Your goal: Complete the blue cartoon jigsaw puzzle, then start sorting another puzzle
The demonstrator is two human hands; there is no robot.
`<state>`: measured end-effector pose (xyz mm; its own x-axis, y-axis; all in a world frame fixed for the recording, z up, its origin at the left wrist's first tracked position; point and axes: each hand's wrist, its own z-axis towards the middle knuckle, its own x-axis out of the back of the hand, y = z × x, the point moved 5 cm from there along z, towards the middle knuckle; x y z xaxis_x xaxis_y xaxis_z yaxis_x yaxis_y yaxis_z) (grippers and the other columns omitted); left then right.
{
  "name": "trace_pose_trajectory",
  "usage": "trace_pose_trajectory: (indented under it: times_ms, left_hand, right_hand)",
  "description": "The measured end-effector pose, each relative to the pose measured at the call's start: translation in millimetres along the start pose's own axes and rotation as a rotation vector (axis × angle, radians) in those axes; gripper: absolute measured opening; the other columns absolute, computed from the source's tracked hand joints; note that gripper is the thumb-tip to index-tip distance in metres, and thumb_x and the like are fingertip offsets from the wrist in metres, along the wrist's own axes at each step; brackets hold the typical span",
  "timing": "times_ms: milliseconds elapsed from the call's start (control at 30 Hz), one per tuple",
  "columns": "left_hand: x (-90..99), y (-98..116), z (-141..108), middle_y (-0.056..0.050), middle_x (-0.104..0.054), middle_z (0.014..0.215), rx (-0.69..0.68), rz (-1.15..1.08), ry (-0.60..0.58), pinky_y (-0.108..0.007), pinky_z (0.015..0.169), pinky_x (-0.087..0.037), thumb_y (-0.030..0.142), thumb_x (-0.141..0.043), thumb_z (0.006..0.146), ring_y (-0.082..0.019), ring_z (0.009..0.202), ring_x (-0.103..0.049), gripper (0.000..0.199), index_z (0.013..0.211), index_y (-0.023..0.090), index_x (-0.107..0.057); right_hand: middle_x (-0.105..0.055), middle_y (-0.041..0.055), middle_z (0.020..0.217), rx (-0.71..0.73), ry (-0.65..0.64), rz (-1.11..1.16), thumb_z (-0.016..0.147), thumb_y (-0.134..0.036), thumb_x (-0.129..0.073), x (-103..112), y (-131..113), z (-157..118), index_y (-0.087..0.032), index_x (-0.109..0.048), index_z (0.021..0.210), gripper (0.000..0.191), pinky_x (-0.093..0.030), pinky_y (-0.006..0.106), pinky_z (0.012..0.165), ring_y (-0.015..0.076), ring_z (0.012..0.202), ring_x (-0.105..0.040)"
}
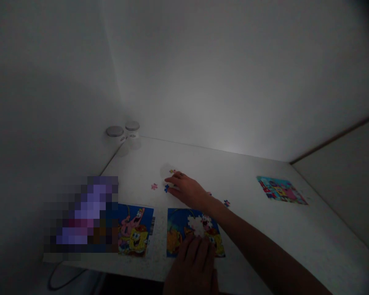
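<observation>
On the table point(224, 172), wall point(203, 90) at twelve o'clock, the left hand point(194, 260) lies flat on a puzzle point(176, 225), the right hand point(189, 191) parting its fingers by a piece point(166, 188).

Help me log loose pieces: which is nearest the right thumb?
The blue piece at the thumb tip of the right hand; the pink piece, left of it, lies farther from the thumb.

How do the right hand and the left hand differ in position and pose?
The right hand reaches over loose pieces; the left hand covers the puzzle's lower edge. The right hand's thumb and index finger are spread; the left hand's fingers lie close together. Both are bare.
</observation>
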<state>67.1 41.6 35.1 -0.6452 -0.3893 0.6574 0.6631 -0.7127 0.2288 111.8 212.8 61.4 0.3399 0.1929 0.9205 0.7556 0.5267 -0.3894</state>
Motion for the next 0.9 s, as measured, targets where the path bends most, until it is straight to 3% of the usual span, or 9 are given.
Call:
trace_pose_trajectory:
  times_ms: [133, 300, 567, 700, 900]
  left_hand:
    - [-1.9, 0, -3, -0.001, -0.067, 0.107, 0.004, -0.011, -0.044, -0.033, 0.100, -0.036, 0.032, -0.034, 0.095, -0.017, 0.101, -0.056, 0.035, 0.103, 0.019, -0.066]
    - [-3.7, 1, -9, -0.003, -0.064, 0.116, 0.021, -0.051, -0.183, -0.035, 0.101, -0.039, 0.031, -0.042, 0.091, -0.019, 0.108, -0.054, 0.032, 0.114, 0.019, -0.062]
    - [6.4, 3, -3, -0.006, -0.063, 0.119, 0.011, -0.062, -0.326, -0.039, 0.096, -0.046, 0.024, -0.040, 0.093, -0.023, 0.111, -0.055, 0.033, 0.119, 0.017, -0.060]
    - [7.7, 3, -1, -0.005, -0.063, 0.119, 0.006, -0.053, -0.333, -0.040, 0.095, -0.047, 0.025, -0.041, 0.093, -0.023, 0.111, -0.055, 0.032, 0.118, 0.018, -0.061]
    - [7.7, 4, -1, -0.005, -0.062, 0.117, 0.017, -0.046, -0.326, -0.039, 0.099, -0.045, 0.024, -0.042, 0.093, -0.021, 0.112, -0.054, 0.031, 0.118, 0.019, -0.059]
  right_hand:
    - [-0.059, 0.0111, 0.114, -0.008, -0.124, -0.044, 0.088, -0.025, -0.058, -5, -6, 16, -0.017, -0.062, 0.110, 0.023, -0.044, 0.031, 0.085, 0.0208, 0.102, -0.058]
    - [-0.062, 0.0108, 0.104, -0.048, -0.203, -0.067, 0.088, -0.023, -0.058, -1, -1, 11, -0.015, -0.061, 0.095, 0.011, -0.043, 0.027, 0.072, 0.0178, 0.087, -0.059]
    - [-0.064, 0.0125, 0.102, -0.118, -0.179, -0.075, 0.093, -0.024, -0.050, -1, 3, -12, -0.014, -0.055, 0.106, 0.017, -0.042, 0.028, 0.072, 0.0189, 0.086, -0.059]
    - [-0.062, 0.0113, 0.105, -0.103, -0.157, -0.061, 0.095, -0.020, -0.043, 4, 7, -23, -0.014, -0.058, 0.105, 0.018, -0.042, 0.027, 0.075, 0.0173, 0.089, -0.059]
    - [-0.062, 0.0118, 0.110, -0.139, -0.156, -0.038, 0.090, -0.020, -0.054, 6, 7, -29, -0.015, -0.058, 0.108, 0.019, -0.042, 0.028, 0.079, 0.0186, 0.095, -0.059]
